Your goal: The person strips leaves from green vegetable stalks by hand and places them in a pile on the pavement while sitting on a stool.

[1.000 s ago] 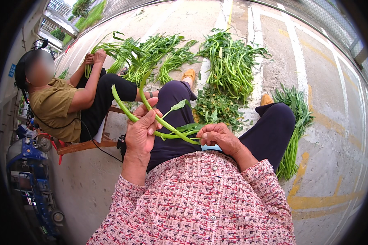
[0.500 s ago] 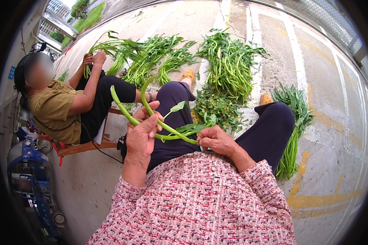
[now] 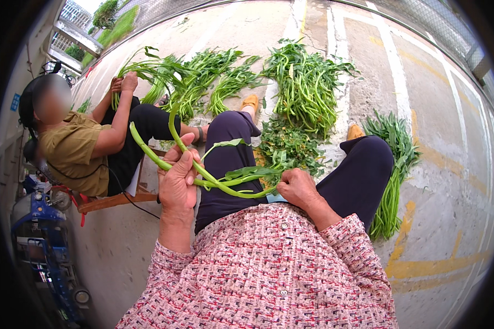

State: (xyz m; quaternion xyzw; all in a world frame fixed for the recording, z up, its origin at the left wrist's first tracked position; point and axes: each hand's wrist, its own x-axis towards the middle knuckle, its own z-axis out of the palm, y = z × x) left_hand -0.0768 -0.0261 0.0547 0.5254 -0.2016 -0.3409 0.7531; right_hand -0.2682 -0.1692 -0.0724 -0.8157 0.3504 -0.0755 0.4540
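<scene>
Clock centred on the green stalks (image 3: 211, 180), 12 = away from the wearer. Stalks are held up above the lap, between the hands, leaves trailing toward 2.

Edges: left knee (image 3: 222, 131) at 12, right knee (image 3: 373, 153) just before 3; gap between them opens toward 2 and holds a heap of loose leaves (image 3: 291, 145). Big green bunch (image 3: 304, 90) on the concrete beyond, at 1. Smaller bunches (image 3: 195, 82) just before 12. Another long bunch (image 3: 389, 175) at 3, just outside the right knee. Tightest side is 9–10: seated co-worker (image 3: 74, 148) near the stalk tips in view, greens in their own grip; wooden seat (image 3: 118, 202) just below 9, blue vehicle (image 3: 41, 236) farther out, 8–9. Widest room is 3–4, past the long bunch: concrete (image 3: 444, 214) with yellow and white lines. Wire fence (image 3: 450, 38) far off at 2.

Pose: hands apart, linked by the stalks. Left hand (image 3: 177, 175) at 9, upright, fingers up, thumb on the near side, clamped on the stalks where two cross; both free ends stick out past it, toward 10–11. Right hand (image 3: 297, 189) at 3, lower, back of hand up, fingers curled on the end of the curved stalk; fingertips tucked under, exact pinch hidden. Forearms come in from 7 and 4, elbows bent.
</scene>
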